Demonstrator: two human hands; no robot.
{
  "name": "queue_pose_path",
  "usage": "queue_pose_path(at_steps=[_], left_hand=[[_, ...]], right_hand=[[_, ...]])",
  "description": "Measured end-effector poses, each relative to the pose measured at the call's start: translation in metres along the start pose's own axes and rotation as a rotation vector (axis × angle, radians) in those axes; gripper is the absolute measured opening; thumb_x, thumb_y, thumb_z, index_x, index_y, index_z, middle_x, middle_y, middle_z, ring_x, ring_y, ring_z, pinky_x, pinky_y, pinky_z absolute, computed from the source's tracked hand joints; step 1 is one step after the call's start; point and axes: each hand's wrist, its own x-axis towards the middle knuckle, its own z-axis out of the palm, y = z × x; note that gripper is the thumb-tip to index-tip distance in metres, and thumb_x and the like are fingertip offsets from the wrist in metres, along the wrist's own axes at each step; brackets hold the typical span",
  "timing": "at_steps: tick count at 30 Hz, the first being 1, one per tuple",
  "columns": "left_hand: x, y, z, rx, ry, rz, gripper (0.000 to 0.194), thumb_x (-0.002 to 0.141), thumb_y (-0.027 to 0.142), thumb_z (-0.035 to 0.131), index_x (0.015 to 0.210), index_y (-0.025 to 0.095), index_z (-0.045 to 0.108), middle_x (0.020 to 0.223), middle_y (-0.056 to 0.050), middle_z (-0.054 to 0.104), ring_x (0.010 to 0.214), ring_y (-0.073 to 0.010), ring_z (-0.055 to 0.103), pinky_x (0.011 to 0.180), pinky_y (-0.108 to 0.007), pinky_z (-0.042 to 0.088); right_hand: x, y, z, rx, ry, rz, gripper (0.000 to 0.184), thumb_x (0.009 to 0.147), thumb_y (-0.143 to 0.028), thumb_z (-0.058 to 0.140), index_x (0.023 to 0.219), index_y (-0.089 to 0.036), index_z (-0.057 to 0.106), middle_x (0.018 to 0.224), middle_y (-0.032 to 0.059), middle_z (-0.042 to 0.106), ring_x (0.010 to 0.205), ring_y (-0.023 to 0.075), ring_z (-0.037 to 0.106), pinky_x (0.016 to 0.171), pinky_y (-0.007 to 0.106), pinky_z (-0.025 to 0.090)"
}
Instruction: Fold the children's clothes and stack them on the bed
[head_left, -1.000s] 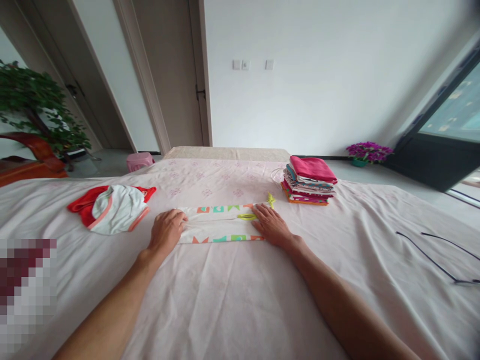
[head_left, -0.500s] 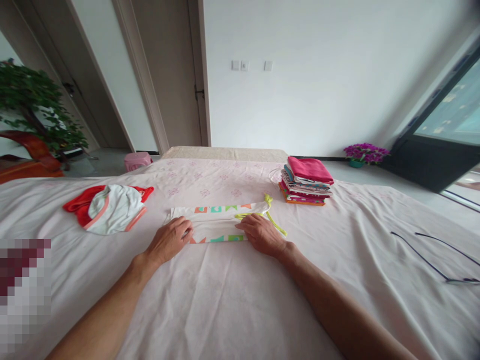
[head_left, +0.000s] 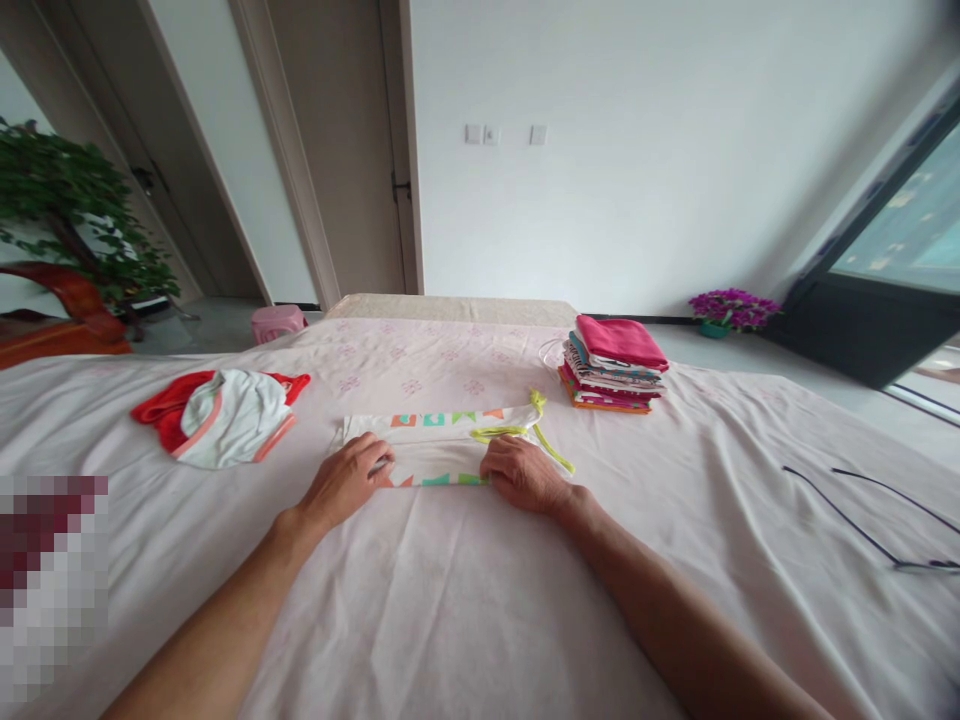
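A white garment [head_left: 431, 450] with orange, teal and green prints lies folded into a long strip in front of me. Yellow trim [head_left: 553, 450] runs along its right end, and a yellow knotted tie [head_left: 537, 402] sticks up at the far right corner. My left hand [head_left: 351, 474] is closed on the left part of its near edge, thumb toward the middle. On the right part of that edge, my right hand [head_left: 523, 473] has its fingers curled down and closed on the fabric. The fingertips of the right hand are hidden beneath it.
A neat stack of folded clothes [head_left: 615, 365] stands at the back right. To the left lies a crumpled red and white garment [head_left: 232, 418]. Eyeglasses [head_left: 892, 562] rest at the right on the pale sheet [head_left: 450, 600]. A pink stool [head_left: 277, 322] stands beyond.
My right hand's fingers have curled from lying over the garment to gripping its near edge. My left hand has shifted slightly right. The garment stays in place.
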Motion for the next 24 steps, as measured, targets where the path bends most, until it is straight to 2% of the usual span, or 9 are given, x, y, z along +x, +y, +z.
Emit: queue_pose_path(at_steps=[2, 4, 8, 11, 16, 18, 20, 22, 24], left_hand=[[0.000, -0.006, 0.002, 0.058, 0.022, -0.144, 0.022, 0.097, 0.032, 0.042, 0.091, 0.024, 0.062, 0.096, -0.003, 0.064, 0.090, -0.0173, 0.061, 0.076, -0.027, 0.046], [0.000, -0.012, 0.003, 0.094, 0.054, -0.196, 0.024, 0.097, 0.032, 0.041, 0.090, 0.024, 0.063, 0.096, -0.004, 0.064, 0.091, -0.0179, 0.061, 0.075, -0.028, 0.046], [-0.001, -0.014, 0.005, -0.012, 0.070, -0.029, 0.020, 0.094, 0.024, 0.044, 0.097, 0.025, 0.064, 0.102, -0.003, 0.065, 0.098, -0.0165, 0.061, 0.085, -0.027, 0.046], [-0.002, -0.012, 0.005, -0.041, 0.034, 0.024, 0.018, 0.091, 0.022, 0.047, 0.098, 0.026, 0.063, 0.103, -0.002, 0.065, 0.099, -0.0159, 0.062, 0.087, -0.027, 0.046], [-0.003, -0.013, -0.002, 0.229, 0.006, -0.235, 0.014, 0.091, 0.027, 0.047, 0.088, 0.024, 0.060, 0.091, -0.003, 0.064, 0.083, -0.0190, 0.063, 0.065, -0.028, 0.043], [-0.003, -0.012, -0.004, 0.319, 0.028, -0.268, 0.017, 0.092, 0.028, 0.045, 0.085, 0.023, 0.061, 0.087, -0.004, 0.064, 0.081, -0.0207, 0.063, 0.065, -0.029, 0.042], [-0.002, -0.011, -0.005, 0.281, 0.082, -0.228, 0.021, 0.093, 0.028, 0.044, 0.085, 0.023, 0.062, 0.088, -0.004, 0.065, 0.084, -0.0207, 0.064, 0.069, -0.030, 0.044], [-0.001, -0.008, -0.003, 0.147, 0.118, -0.128, 0.022, 0.094, 0.029, 0.043, 0.088, 0.023, 0.064, 0.093, -0.004, 0.068, 0.089, -0.0192, 0.064, 0.077, -0.029, 0.047], [-0.001, -0.007, 0.001, 0.004, 0.098, -0.002, 0.022, 0.094, 0.026, 0.044, 0.093, 0.024, 0.066, 0.097, -0.003, 0.070, 0.094, -0.0174, 0.064, 0.084, -0.028, 0.048]], right_hand=[[0.000, 0.001, 0.001, 0.001, 0.003, 0.008, 0.023, 0.077, -0.005, 0.050, 0.083, -0.020, 0.066, 0.085, 0.0035, 0.064, 0.085, 0.0189, 0.055, 0.081, 0.031, 0.042], [0.000, 0.000, 0.001, 0.010, 0.020, 0.013, 0.023, 0.080, -0.006, 0.049, 0.087, -0.020, 0.066, 0.087, 0.0043, 0.064, 0.086, 0.0191, 0.056, 0.082, 0.031, 0.042], [0.002, -0.009, -0.002, 0.044, 0.043, -0.028, 0.025, 0.090, -0.017, 0.051, 0.110, -0.021, 0.066, 0.104, 0.0071, 0.064, 0.098, 0.0209, 0.055, 0.087, 0.033, 0.042], [0.004, -0.014, -0.003, 0.031, 0.028, -0.045, 0.022, 0.093, -0.025, 0.051, 0.108, -0.024, 0.067, 0.105, 0.0063, 0.064, 0.097, 0.0205, 0.054, 0.086, 0.033, 0.041], [0.003, -0.011, -0.001, -0.016, 0.016, -0.020, 0.017, 0.092, -0.020, 0.049, 0.088, -0.021, 0.066, 0.085, 0.0043, 0.062, 0.082, 0.0188, 0.053, 0.078, 0.031, 0.040], [0.002, -0.010, -0.001, -0.006, 0.025, -0.016, 0.017, 0.091, -0.020, 0.049, 0.089, -0.021, 0.066, 0.086, 0.0047, 0.063, 0.083, 0.0191, 0.053, 0.078, 0.032, 0.040], [0.003, -0.013, -0.002, 0.017, 0.037, -0.021, 0.018, 0.093, -0.022, 0.050, 0.098, -0.021, 0.067, 0.093, 0.0060, 0.064, 0.089, 0.0200, 0.055, 0.082, 0.033, 0.042], [0.006, -0.018, -0.002, 0.033, 0.042, -0.022, 0.023, 0.094, -0.027, 0.050, 0.111, -0.022, 0.067, 0.108, 0.0077, 0.065, 0.100, 0.0216, 0.056, 0.089, 0.035, 0.043], [0.008, -0.024, -0.001, 0.034, 0.019, -0.032, 0.032, 0.096, -0.033, 0.051, 0.123, -0.024, 0.064, 0.127, 0.0089, 0.061, 0.115, 0.0242, 0.053, 0.097, 0.039, 0.042]])
